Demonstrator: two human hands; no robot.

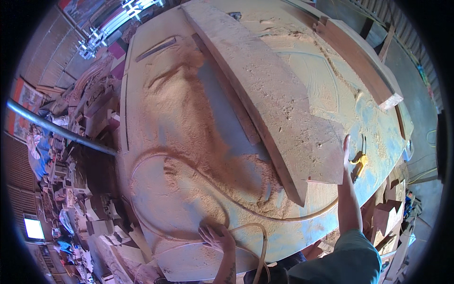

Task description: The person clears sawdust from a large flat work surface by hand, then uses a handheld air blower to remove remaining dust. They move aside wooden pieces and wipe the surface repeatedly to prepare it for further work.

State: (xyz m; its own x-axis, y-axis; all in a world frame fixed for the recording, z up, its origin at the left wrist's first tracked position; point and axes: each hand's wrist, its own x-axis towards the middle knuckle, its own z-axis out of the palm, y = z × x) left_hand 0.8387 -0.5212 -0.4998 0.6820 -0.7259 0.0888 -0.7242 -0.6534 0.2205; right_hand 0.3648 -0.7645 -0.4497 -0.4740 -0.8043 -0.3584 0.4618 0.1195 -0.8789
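Note:
A big, thick wooden slab (265, 80) dusted with sawdust lies slantwise on the worktable (302, 232). My right hand (346, 149) is at its near right edge, fingers stretched out along the side of the wood. Just right of that hand lies a small yellow and black hand tool (360, 163) with a thin dark tip. My left hand (216, 237) rests with fingers spread low on the table, beside a tan hose (260, 236) that loops across the surface. Nothing shows in the left hand; the right palm is partly hidden.
Sawdust (175, 94) is heaped left of the slab. A narrow wooden strip (231, 94) runs under its left edge, and a heavy beam (359, 61) lies at the far right. Wood offcuts (104, 208) pile up left of the table; wood blocks (388, 213) lie at right. A metal pipe (61, 128) crosses at left.

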